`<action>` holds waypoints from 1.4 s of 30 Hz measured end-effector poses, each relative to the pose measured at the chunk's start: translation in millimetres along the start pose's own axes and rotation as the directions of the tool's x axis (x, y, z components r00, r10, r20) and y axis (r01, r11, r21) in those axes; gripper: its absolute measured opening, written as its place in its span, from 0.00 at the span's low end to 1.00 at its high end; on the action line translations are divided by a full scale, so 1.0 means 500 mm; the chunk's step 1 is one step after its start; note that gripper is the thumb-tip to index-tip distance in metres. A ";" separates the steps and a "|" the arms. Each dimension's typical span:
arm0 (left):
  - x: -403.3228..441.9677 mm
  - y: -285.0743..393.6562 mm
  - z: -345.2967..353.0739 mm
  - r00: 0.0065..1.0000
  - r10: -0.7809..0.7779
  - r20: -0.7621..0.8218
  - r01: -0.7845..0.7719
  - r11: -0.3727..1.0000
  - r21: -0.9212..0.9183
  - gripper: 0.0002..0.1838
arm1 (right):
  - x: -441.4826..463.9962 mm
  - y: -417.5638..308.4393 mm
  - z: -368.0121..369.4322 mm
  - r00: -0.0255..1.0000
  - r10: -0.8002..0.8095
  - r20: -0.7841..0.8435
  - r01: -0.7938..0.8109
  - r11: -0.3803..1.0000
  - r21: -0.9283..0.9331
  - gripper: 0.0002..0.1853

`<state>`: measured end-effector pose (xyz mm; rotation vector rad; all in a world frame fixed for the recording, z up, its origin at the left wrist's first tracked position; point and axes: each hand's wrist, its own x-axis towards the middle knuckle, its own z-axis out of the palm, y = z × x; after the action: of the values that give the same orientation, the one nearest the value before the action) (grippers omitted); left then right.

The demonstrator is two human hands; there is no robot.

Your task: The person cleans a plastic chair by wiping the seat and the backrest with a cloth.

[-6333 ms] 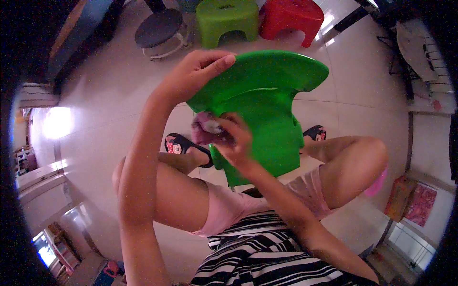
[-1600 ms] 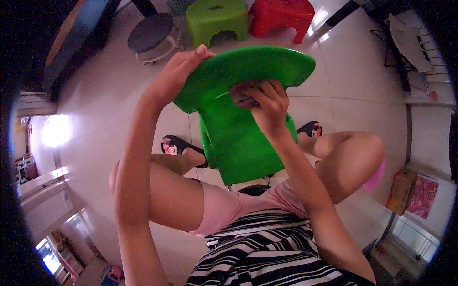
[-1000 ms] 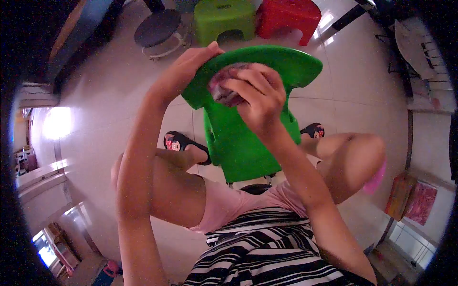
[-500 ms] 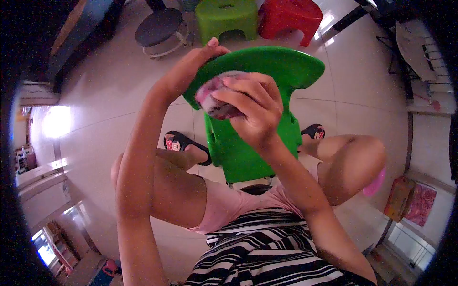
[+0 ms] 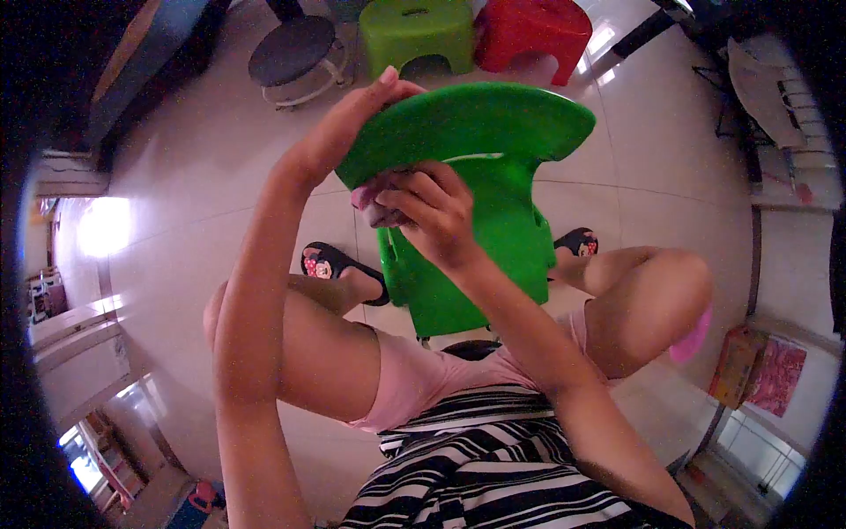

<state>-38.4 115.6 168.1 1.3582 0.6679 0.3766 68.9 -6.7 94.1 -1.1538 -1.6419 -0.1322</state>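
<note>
A green plastic chair (image 5: 476,119) stands between my knees, its curved backrest uppermost and partly hiding the seat. At the upper left of that backrest, my left hand (image 5: 352,123) grips the edge; its thumb points up and the other fingers are mostly hidden behind. My right hand (image 5: 436,216) is closed around a crumpled pink and greyish cloth (image 5: 384,213). It presses the cloth close under the left part of the backrest's lower edge.
Beyond the chair are a light green stool (image 5: 417,40), a red stool (image 5: 533,40) and a round dark-topped stool (image 5: 293,50). My feet, in black slippers (image 5: 339,269), rest on the tiled floor (image 5: 211,176) either side of the chair.
My right hand has moved left and slightly down with the cloth, from the backrest's face to its lower left edge. My left hand stays almost where it was.
</note>
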 end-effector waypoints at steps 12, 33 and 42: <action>-0.013 -0.001 0.004 0.996 0.070 -0.052 -0.056 0.971 0.231 0.24 | -0.109 0.070 0.057 0.917 0.279 0.284 -0.263 0.960 -0.095 0.10; -0.013 0.006 0.005 0.993 0.103 -0.053 -0.081 0.945 0.316 0.24 | -0.147 0.056 0.023 0.673 0.476 0.566 -0.368 0.879 -0.303 0.11; -0.018 0.015 0.007 0.993 0.114 -0.039 -0.094 0.935 0.343 0.23 | -0.182 0.010 -0.041 0.707 0.400 0.584 -0.271 0.915 -0.299 0.25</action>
<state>-41.8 109.0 177.5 1.7236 0.7345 0.3991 82.5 -71.4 28.5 -1.7691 -1.9874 0.3970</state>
